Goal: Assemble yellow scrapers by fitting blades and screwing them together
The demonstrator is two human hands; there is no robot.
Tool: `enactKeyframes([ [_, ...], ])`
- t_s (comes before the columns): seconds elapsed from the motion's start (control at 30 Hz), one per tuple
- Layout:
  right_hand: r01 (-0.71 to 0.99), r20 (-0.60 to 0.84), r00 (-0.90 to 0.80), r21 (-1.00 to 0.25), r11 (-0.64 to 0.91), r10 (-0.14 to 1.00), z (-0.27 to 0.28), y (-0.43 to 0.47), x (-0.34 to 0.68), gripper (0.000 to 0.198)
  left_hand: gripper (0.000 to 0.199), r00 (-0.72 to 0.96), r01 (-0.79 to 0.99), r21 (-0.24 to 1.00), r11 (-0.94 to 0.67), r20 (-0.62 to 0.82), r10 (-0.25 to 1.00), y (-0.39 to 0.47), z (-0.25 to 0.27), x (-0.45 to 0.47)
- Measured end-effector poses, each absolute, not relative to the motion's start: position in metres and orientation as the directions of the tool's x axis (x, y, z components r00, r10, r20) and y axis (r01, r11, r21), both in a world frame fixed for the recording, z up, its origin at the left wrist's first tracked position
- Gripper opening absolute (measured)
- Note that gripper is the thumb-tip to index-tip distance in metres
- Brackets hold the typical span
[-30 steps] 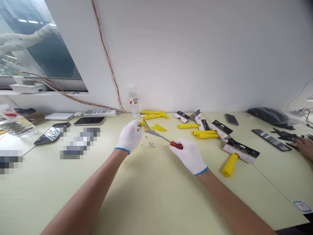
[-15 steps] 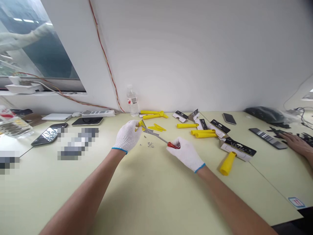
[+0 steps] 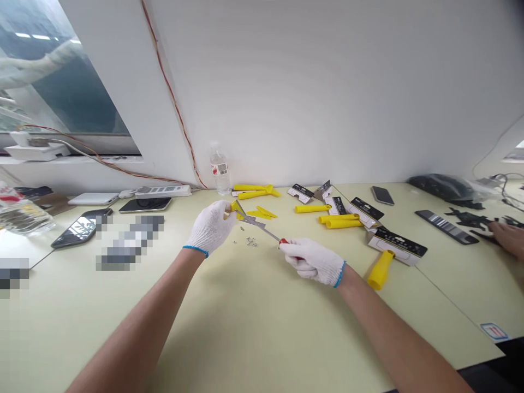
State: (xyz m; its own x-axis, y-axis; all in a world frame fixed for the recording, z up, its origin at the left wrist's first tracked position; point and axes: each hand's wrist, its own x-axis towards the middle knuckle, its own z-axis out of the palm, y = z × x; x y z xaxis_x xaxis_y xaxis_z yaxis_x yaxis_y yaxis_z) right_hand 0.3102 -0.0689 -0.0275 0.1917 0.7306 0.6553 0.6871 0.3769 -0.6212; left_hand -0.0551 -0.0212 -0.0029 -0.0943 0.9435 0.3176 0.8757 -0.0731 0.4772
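My left hand point(image 3: 212, 225), in a white knit glove with a blue cuff, pinches a small yellow plastic piece with a thin metal blade point(image 3: 235, 206). My gloved right hand point(image 3: 313, 259) is wrapped round the red handle of a screwdriver point(image 3: 268, 233), hiding most of that handle. The steel shaft slants up and left to the yellow piece, where its tip cannot be told apart from the metal. A flat metal plate point(image 3: 256, 221) shows beside the shaft. Below lie several small screws point(image 3: 250, 240). Behind are flat yellow plastic pieces point(image 3: 266, 212).
Yellow handles point(image 3: 339, 220) and black-and-white cards point(image 3: 399, 245) lie to the right. A water bottle point(image 3: 221, 172) stands against the wall. Phones point(image 3: 145, 204) and a power strip point(image 3: 164, 191) lie left. At far right, another person's hand point(image 3: 505, 237) touches black parts.
My right hand has shifted its grip, its fingers now wrapped further round the screwdriver handle. My left hand keeps hold of the yellow piece. The other person's hand has moved slightly right.
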Motion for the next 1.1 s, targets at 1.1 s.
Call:
enactKeyframes([
  [1.1, 0.811, 0.064, -0.131, -0.567, 0.144, 0.989, -0.030, -0.062, 0.237, 0.072, 0.028, -0.114, 0.890, 0.454, -0.034, 0.295, 0.949, -0.018, -0.007, -0.051],
])
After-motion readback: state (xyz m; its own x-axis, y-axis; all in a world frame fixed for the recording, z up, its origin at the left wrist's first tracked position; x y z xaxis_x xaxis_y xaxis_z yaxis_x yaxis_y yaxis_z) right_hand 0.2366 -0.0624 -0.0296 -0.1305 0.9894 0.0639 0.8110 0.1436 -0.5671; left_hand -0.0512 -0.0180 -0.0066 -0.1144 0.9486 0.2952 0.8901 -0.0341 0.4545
